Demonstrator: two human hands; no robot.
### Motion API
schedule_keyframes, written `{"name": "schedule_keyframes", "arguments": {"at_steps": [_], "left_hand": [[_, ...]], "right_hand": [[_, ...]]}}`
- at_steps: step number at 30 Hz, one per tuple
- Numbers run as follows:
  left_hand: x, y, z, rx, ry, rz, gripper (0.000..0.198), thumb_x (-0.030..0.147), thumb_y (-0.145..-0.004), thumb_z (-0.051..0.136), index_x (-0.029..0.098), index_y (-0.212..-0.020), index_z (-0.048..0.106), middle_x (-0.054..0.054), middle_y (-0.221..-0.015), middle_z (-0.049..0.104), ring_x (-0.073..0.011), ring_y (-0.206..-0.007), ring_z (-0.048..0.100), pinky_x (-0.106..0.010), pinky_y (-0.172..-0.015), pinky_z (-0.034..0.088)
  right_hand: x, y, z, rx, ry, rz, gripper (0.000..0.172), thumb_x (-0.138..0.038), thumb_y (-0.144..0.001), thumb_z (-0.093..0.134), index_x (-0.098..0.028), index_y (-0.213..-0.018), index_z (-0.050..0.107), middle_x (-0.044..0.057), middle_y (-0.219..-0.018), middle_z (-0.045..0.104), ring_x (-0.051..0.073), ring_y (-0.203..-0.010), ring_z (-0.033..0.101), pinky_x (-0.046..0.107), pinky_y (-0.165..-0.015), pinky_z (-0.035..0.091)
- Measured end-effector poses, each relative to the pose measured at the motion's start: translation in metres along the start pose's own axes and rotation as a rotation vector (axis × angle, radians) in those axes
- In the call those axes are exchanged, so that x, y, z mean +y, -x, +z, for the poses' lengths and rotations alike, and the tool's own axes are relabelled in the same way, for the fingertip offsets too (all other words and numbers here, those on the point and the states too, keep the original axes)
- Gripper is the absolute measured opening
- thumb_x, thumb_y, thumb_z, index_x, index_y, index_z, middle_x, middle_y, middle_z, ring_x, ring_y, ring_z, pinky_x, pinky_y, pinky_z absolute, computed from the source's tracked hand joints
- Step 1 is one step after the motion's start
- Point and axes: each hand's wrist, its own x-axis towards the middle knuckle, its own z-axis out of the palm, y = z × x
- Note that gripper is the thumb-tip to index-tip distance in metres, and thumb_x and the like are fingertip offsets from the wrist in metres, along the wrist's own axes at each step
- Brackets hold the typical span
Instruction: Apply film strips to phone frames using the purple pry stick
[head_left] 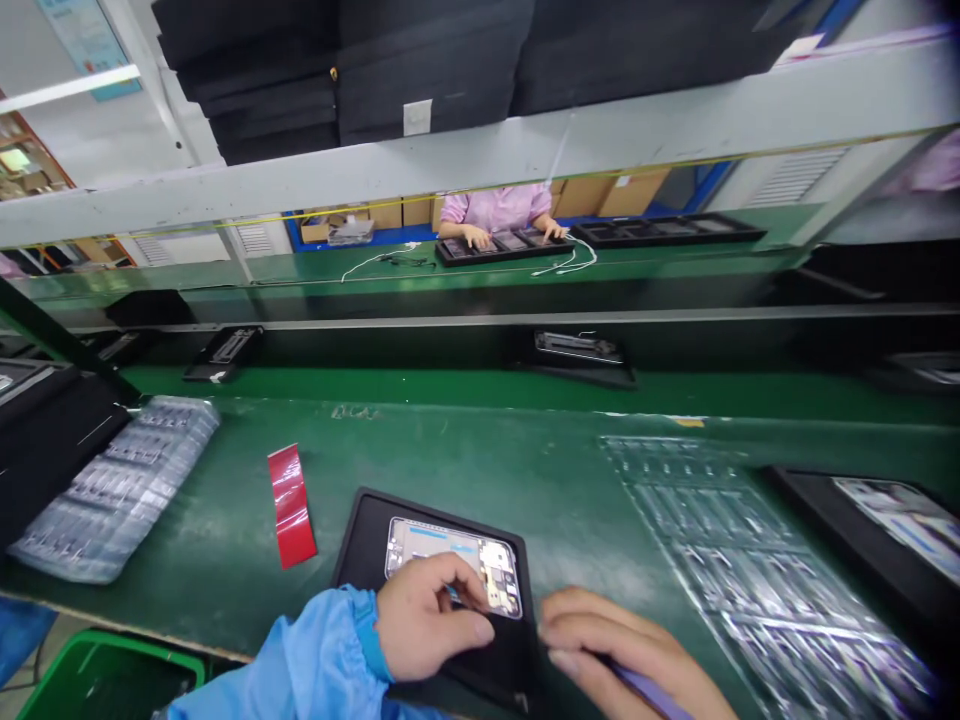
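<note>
A flat, silver-edged phone frame (486,556) is set in a shallow black foam tray (366,545). It seems to be steadied by the half-curled left hand (427,618); whether it is gripped cannot be told. A thin purple stick (649,692) is held in the curled right hand (626,643). Fine work seems under way; next, steady aim is likely needed.

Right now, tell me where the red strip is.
In the head view, the red strip lies left of centre on the green bench, between the clear plastic tray at far left and the black tray under the left hand.
</note>
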Motion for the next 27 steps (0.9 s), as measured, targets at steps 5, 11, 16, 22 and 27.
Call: {"name": "schedule_keyframes", "arguments": {"at_steps": [5,11,16,22,27], "left_hand": [[0.021,-0.024,-0.021,0.139,-0.524,0.232,0.016,0.019,-0.076,0.072,0.021,-0.09,0.066,-0.001,-0.09,0.065,-0.0194,-0.09,0.056,-0.033,-0.084,0.042],[-0.002,-0.057,-0.031,0.109,-0.812,0.376,0.023,0.025,-0.079,0.068,0.021,-0.102,0.065,-0.006,-0.102,0.066,-0.0256,-0.107,0.054,-0.041,-0.098,0.042],[-0.021,-0.058,-0.033,0.072,-0.928,0.386,0.034,0.027,-0.078,0.069,0.021,-0.111,0.063,-0.008,-0.108,0.065,-0.0274,-0.113,0.051,-0.043,-0.1,0.041],[-0.018,-0.052,-0.033,0.025,-1.008,0.385,0.039,0.034,-0.081,0.067,0.02,-0.117,0.059,-0.009,-0.109,0.065,-0.029,-0.117,0.05,-0.046,-0.099,0.04],[-0.012,-0.049,-0.035,0.0,-1.052,0.341,0.052,0.046,-0.078,0.073,0.02,-0.119,0.056,-0.011,-0.112,0.066,-0.0318,-0.121,0.047,-0.049,-0.1,0.038]], "right_hand": [[0.036,-0.003,-0.026,0.052,0.428,-0.069,0.018,-0.02,-0.095,0.05,-0.025,-0.1,0.066,0.005,-0.092,0.069,0.014,-0.083,0.068,0.023,-0.074,0.054],[0.083,-0.023,-0.017,-0.04,0.751,-0.171,0.026,-0.016,-0.091,0.044,-0.024,-0.106,0.064,0.006,-0.104,0.07,0.017,-0.089,0.07,0.028,-0.074,0.058],[0.096,-0.037,-0.004,-0.091,0.807,-0.264,0.032,-0.01,-0.087,0.041,-0.023,-0.106,0.063,0.005,-0.1,0.072,0.017,-0.088,0.071,0.028,-0.074,0.057],[0.101,-0.043,0.009,-0.043,0.791,-0.248,0.016,-0.021,-0.094,0.048,-0.022,-0.103,0.062,0.003,-0.092,0.075,0.015,-0.081,0.072,0.026,-0.071,0.056],[0.101,-0.047,0.017,-0.085,0.767,-0.253,0.02,-0.018,-0.093,0.047,-0.022,-0.105,0.063,0.004,-0.096,0.076,0.016,-0.085,0.073,0.027,-0.073,0.055]]}}
